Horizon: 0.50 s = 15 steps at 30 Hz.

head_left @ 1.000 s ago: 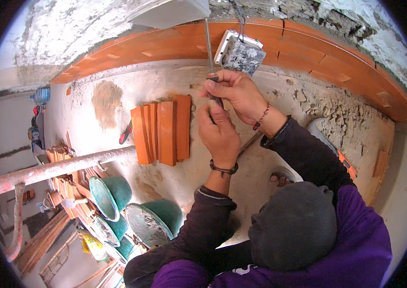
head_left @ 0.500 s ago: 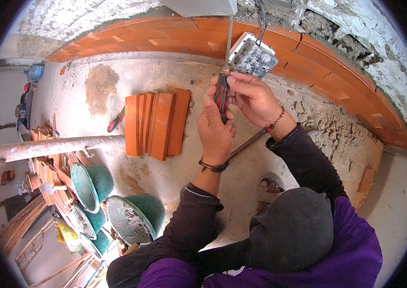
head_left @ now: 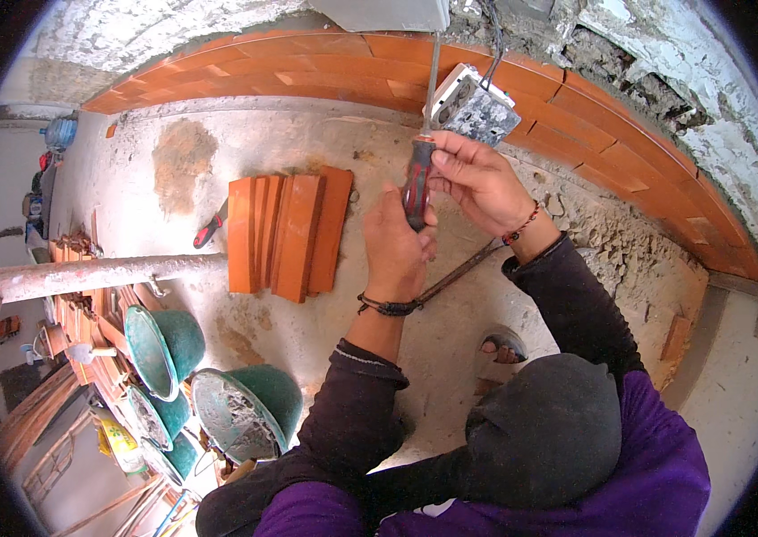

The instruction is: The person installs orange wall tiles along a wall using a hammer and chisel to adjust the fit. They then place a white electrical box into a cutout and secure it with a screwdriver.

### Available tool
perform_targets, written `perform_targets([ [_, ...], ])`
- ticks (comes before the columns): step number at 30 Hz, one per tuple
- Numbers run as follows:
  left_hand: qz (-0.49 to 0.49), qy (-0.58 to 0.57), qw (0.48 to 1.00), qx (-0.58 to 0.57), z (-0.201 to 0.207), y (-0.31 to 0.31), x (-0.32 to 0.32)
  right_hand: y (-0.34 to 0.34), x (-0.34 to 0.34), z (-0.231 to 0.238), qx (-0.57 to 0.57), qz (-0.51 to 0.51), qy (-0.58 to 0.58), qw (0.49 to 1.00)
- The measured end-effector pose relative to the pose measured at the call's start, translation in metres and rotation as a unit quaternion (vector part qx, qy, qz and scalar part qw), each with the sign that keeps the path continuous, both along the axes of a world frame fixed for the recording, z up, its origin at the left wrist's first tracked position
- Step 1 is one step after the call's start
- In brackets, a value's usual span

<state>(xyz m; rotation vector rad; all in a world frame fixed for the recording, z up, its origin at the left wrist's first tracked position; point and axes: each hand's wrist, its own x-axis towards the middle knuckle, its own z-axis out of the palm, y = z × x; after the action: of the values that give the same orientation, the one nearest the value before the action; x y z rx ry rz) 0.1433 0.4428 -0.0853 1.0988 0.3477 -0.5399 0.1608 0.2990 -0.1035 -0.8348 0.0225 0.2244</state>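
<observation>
Lighting, my feed: bright, even daylight; soft shadows below my hands [head_left: 433, 215]; sharp there; fisheye bending and black vignette far around them.

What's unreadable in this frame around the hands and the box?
Head view only:
- Screwdriver tip: lost above, where the shaft meets the grey panel at the top edge.
- Electrical box interior: faces away.
- Left hand palm: only its back shows.
- Right hand fingertips: curled behind the box.
</observation>
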Motion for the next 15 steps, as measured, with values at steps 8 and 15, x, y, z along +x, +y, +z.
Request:
perform_targets([
  [8,0.074,-0.259,0.924,0.273,-0.014,-0.025,-0.017,0.007,0.007,-0.014,-0.065,-0.053,0.006,0.996],
  [15,0.014,-0.117,0.991,0.065,-0.011,-0.002,-0.007,0.015,-0.003,0.007,-0.049,0.01,-0.021,0.999],
])
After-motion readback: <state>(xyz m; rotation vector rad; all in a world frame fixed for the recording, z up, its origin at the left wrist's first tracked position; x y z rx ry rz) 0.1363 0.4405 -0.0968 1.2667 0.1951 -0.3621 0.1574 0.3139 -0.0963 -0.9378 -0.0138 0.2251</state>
